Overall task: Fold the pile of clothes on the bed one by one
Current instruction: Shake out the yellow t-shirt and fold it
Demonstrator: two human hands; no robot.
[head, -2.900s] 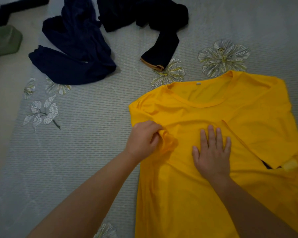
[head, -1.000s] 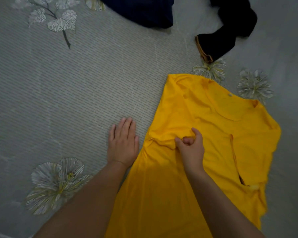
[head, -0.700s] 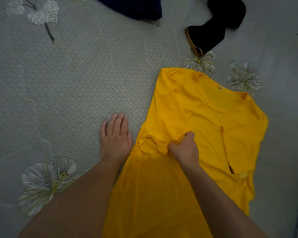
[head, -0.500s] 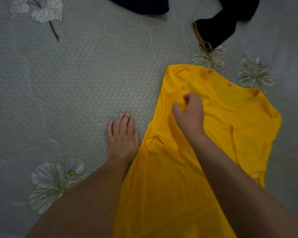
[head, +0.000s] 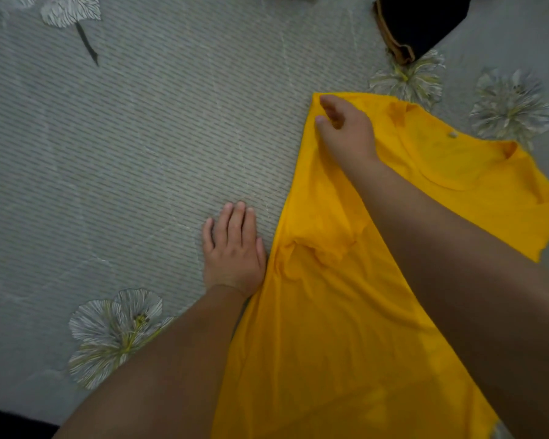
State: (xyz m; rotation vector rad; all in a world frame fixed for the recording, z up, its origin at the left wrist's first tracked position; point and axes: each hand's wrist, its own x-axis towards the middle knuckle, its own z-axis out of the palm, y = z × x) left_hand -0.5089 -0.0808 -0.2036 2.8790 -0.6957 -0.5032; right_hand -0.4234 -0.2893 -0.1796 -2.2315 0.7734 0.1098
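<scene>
Left hand [head: 233, 248] is planted flat, palm down, fingers straight and close together, forearm running back toward the bottom edge. Right arm reaches further forward and crosses up from the lower right, with the right hand [head: 346, 129] at the far end, fingers loosely bent, thumb and fingertips close together.

single head cam, wide-angle, looking steeply down from close above at bed [head: 140, 153], both forearms entering from bottom edge; no second view to overlap
</scene>
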